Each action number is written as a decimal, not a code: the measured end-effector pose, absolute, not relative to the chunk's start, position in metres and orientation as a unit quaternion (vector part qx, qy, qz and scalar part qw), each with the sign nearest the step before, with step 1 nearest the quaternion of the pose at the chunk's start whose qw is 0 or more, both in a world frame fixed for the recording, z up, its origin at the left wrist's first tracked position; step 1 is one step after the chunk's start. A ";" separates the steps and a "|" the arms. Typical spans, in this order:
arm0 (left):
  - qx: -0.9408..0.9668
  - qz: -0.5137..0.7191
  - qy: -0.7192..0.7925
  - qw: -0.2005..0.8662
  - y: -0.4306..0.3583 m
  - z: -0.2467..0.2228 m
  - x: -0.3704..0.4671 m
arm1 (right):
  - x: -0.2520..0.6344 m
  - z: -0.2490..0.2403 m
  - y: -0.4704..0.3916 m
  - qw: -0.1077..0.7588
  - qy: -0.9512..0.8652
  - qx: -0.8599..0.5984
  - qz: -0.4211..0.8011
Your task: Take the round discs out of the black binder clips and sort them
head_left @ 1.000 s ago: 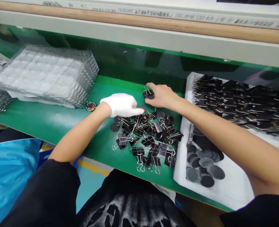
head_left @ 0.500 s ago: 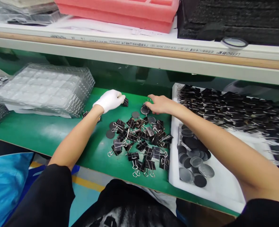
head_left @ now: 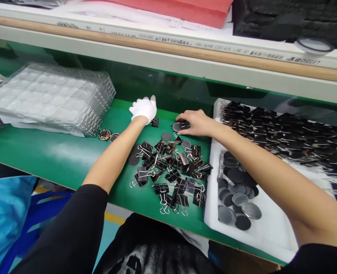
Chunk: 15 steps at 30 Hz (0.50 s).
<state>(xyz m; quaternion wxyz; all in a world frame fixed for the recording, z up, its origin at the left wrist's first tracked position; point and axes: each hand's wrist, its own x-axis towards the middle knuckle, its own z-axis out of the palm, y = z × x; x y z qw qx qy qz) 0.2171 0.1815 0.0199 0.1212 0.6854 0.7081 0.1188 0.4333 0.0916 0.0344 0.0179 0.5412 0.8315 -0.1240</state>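
My left hand (head_left: 144, 108), in a white glove, is open above the back of the green bench, its thumb stretched out. A black binder clip (head_left: 155, 122) lies just beside it, apart from the fingers as far as I can see. My bare right hand (head_left: 196, 122) curls its fingers and thumb round a binder clip (head_left: 185, 125) at a round dark disc with a pale rim (head_left: 176, 127). Nearer to me is a heap of black binder clips (head_left: 172, 173) with wire handles, and a few flat grey discs (head_left: 166, 136) lie round its edges.
At the right, a white foam tray (head_left: 277, 232) holds rows of clips (head_left: 271, 125) and loose dark discs (head_left: 238, 199). Stacked clear plastic trays (head_left: 48, 95) stand left, with small round parts (head_left: 104, 134) nearby. A shelf edge (head_left: 162, 47) runs above the bench.
My left hand has opened and turned, with the binder clip left beside it on the bench. My right hand has closed in round the clip and disc. The view has shifted slightly.
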 end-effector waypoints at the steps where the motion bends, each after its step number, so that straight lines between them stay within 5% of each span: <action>1: 0.683 0.122 0.710 0.122 0.182 0.016 0.215 | 0.434 0.034 0.092 0.013 0.829 0.541 -0.140; 15: 0.721 0.145 0.670 0.104 0.182 0.001 0.202 | 0.378 0.025 0.108 -0.100 0.805 0.562 -0.159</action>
